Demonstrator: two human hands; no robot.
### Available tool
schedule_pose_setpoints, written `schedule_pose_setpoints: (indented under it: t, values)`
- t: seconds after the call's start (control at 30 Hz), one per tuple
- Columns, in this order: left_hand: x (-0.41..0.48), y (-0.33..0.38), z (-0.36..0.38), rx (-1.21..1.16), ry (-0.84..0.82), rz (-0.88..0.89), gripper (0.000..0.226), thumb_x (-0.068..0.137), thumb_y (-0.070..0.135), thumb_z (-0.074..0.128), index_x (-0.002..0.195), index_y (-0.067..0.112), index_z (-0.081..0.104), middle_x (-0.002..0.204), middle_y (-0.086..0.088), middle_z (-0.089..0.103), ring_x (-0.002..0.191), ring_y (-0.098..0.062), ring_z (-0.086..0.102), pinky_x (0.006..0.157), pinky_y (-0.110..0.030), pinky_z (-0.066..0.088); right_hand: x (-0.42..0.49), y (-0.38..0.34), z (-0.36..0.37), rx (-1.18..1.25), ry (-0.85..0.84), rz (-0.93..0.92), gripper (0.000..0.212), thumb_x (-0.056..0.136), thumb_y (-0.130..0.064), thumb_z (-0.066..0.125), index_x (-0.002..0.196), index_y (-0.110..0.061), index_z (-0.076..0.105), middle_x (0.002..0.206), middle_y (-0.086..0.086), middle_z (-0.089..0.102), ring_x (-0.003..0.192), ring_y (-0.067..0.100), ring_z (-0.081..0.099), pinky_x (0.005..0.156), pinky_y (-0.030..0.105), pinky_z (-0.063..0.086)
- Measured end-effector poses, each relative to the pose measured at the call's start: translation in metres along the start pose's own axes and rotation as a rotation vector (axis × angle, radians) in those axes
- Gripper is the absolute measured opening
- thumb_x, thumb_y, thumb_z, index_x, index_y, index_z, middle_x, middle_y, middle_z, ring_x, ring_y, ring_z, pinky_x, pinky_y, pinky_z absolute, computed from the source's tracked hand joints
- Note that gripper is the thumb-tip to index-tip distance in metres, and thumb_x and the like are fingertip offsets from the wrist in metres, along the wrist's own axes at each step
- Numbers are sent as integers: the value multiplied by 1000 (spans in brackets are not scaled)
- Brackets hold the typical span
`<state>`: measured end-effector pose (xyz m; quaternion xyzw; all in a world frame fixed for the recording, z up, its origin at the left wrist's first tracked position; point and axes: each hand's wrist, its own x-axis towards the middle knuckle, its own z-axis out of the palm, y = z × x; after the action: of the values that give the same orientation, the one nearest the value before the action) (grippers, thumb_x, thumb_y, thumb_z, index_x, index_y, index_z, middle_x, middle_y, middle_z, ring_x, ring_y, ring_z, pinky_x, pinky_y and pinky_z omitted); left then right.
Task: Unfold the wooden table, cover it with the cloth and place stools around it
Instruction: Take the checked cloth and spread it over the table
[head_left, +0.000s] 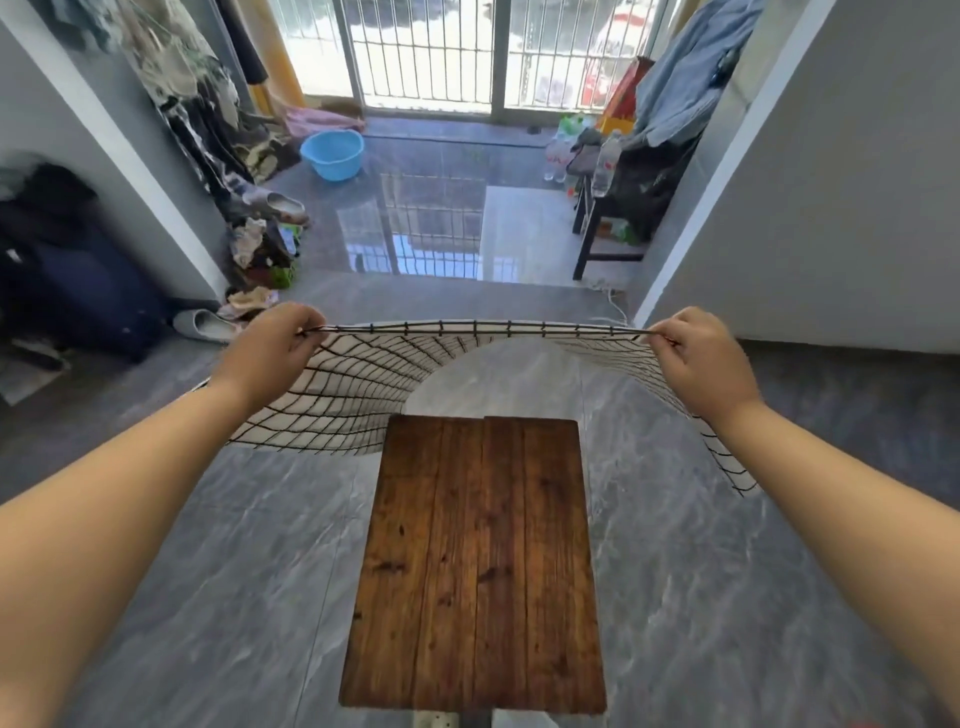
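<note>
The wooden table (478, 561) stands unfolded below me, its dark plank top bare. A white cloth (353, 384) with a black grid pattern hangs in the air beyond the table's far end. My left hand (270, 348) pinches the cloth's top edge at the left, and my right hand (701, 358) pinches the same edge at the right. The edge is stretched taut between them; the rest billows back under my arms. No stools are in view.
Grey marble floor (208, 571) surrounds the table. A blue basin (332, 153) sits near the barred window. Clothes, slippers and a dark suitcase (78, 291) crowd the left wall. A black chair (602, 223) with bottles stands at the right.
</note>
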<state>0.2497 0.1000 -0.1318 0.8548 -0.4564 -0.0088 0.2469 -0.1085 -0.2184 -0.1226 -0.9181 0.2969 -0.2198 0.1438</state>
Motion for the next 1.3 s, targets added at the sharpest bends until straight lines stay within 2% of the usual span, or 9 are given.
schedule_pose_setpoints:
  t: [0.13, 0.2, 0.4, 0.53, 0.7, 0.87, 1.0, 1.17, 1.3]
  values:
    - [-34, -6, 23, 5, -81, -19, 6, 89, 19, 62, 93, 14, 64, 88, 0, 58, 85, -21, 55, 73, -33, 40, -33, 11, 19, -6, -76, -23, 21, 93, -20, 57, 97, -6, 72, 89, 9, 63, 88, 28, 56, 72, 38, 48]
    - [-52, -9, 37, 12, -108, -50, 7, 88, 17, 64, 92, 12, 66, 89, -4, 60, 86, -23, 55, 74, -35, 41, -50, 18, 32, -9, -122, -23, 19, 93, -19, 59, 97, -6, 72, 89, 9, 64, 87, 29, 57, 73, 42, 49]
    - [-109, -25, 88, 56, -248, -118, 10, 84, 12, 68, 91, 6, 69, 90, -13, 62, 88, -32, 58, 77, -38, 42, -98, 35, 75, -12, -215, -21, 15, 91, -17, 61, 93, -8, 72, 89, 9, 64, 88, 28, 56, 73, 30, 41]
    - [-150, -38, 120, 44, -315, -157, 7, 83, 12, 68, 88, 8, 69, 86, -9, 62, 84, -31, 58, 73, -37, 43, -137, 43, 108, 12, -279, -1, 14, 90, -16, 63, 87, -8, 73, 85, 9, 63, 85, 28, 57, 73, 34, 44]
    - [-197, -54, 150, 51, -404, -154, 2, 83, 14, 67, 84, 12, 67, 83, -3, 60, 85, -29, 58, 73, -38, 46, -192, 44, 137, -3, -368, 50, 17, 92, -18, 61, 92, -7, 74, 90, 5, 60, 87, 22, 55, 72, 26, 37]
    - [-253, -71, 190, 80, -430, -174, 7, 86, 17, 63, 91, 14, 68, 93, -3, 62, 91, -26, 56, 71, -34, 42, -255, 37, 172, -70, -377, 112, 17, 91, -17, 62, 91, -4, 74, 88, 9, 61, 88, 26, 56, 68, 33, 43]
    - [-288, -88, 221, 131, -481, -116, 13, 90, 21, 59, 97, 15, 67, 97, -5, 63, 93, -30, 56, 74, -41, 44, -306, 35, 205, -128, -398, 184, 21, 93, -16, 58, 93, -2, 73, 89, 12, 60, 90, 31, 54, 75, 45, 48]
    - [-323, -112, 260, 171, -445, -70, 16, 92, 22, 55, 100, 14, 66, 98, -7, 63, 90, -31, 56, 75, -42, 41, -355, 29, 246, -161, -362, 294, 23, 94, -19, 55, 100, -4, 71, 94, 14, 59, 95, 34, 53, 71, 44, 48]
    - [-349, -128, 286, 161, -429, -82, 15, 92, 22, 55, 98, 14, 66, 95, -7, 62, 86, -31, 57, 72, -41, 41, -386, 29, 272, -164, -391, 333, 25, 95, -21, 55, 106, -5, 71, 96, 16, 57, 97, 35, 51, 73, 46, 48]
